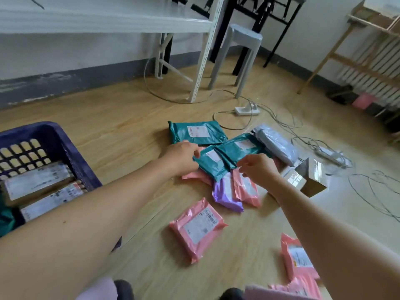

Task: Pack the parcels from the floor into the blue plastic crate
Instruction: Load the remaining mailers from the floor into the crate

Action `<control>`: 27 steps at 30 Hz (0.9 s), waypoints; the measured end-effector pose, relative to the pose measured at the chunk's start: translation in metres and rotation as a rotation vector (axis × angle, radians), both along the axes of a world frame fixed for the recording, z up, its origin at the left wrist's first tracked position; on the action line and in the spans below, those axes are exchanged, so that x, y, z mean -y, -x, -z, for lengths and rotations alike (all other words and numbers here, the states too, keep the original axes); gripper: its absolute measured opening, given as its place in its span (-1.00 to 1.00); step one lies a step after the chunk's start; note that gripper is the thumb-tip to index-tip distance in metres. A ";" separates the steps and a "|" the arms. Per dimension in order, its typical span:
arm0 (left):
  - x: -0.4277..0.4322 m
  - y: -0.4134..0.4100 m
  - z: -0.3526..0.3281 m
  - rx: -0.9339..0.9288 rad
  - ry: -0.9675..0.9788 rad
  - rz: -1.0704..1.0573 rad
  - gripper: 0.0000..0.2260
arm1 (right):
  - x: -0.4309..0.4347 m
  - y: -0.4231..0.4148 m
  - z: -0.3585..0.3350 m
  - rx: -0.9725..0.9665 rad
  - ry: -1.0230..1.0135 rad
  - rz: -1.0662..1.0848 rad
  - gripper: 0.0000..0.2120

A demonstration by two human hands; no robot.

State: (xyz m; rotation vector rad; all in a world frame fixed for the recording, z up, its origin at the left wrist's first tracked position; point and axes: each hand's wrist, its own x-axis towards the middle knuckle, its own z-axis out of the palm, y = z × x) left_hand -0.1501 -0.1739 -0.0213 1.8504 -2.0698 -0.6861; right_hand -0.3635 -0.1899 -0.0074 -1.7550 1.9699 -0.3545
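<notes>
Pink glossy mailers [298,258] lie crinkled at the near right, and another pink mailer [197,230] with a white label lies flat on the pale wood-grain floor [121,118] between the two bare forearms.

The left hand [181,154] reaches to the middle of the heap and pinches the left edge of a small teal mailer [212,163], thumb on top. The right hand [259,169] hangs just beside that mailer's near corner with its fingers loosely curled; whether it holds anything cannot be told.

Under and around the hands, soft plastic parcels overlap:
- a purple mailer [225,195]
- a pink labelled mailer [246,191] touching it
- two larger teal mailers [194,133] farther off
- a wrinkled grey mailer [279,146] to the right

Two small cardboard boxes [311,176] with shiny tape sit at the right of the heap.

At the left stands the blue plastic crate [65,144] with a gridded floor. Long cardboard boxes [36,185] with white labels lie side by side inside it.

Far off, a grey plastic stool [244,37] stands near a white power strip [246,110] and thin cables.
</notes>
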 end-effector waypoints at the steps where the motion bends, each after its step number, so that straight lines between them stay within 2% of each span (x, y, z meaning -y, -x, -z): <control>1: 0.002 0.003 0.006 0.007 -0.015 0.002 -0.73 | 0.004 0.006 0.006 -0.020 -0.034 -0.017 -0.77; 5: 0.015 0.021 0.036 0.020 -0.113 -0.016 -0.72 | 0.027 0.035 0.040 0.113 -0.135 0.084 -0.75; 9: 0.027 0.045 0.085 0.062 -0.216 0.001 -0.71 | 0.028 0.056 0.102 0.290 -0.248 0.227 -0.80; 12: 0.031 0.063 0.122 0.092 -0.312 0.016 -0.66 | 0.007 0.066 0.158 0.333 -0.335 0.247 -0.73; 15: 0.032 0.084 0.157 0.114 -0.404 0.028 -0.61 | -0.015 0.080 0.199 0.389 -0.432 0.288 -0.77; 19: 0.032 0.116 0.186 0.170 -0.481 0.118 -0.63 | -0.026 0.108 0.221 0.387 -0.420 0.378 -0.72; 23: 0.044 0.159 0.198 0.138 -0.442 0.181 -0.57 | -0.041 0.140 0.223 0.258 -0.339 0.485 -0.63; 27: 0.038 0.205 0.208 0.147 -0.434 0.294 -0.54 | -0.074 0.194 0.224 -0.073 -0.320 0.633 -0.60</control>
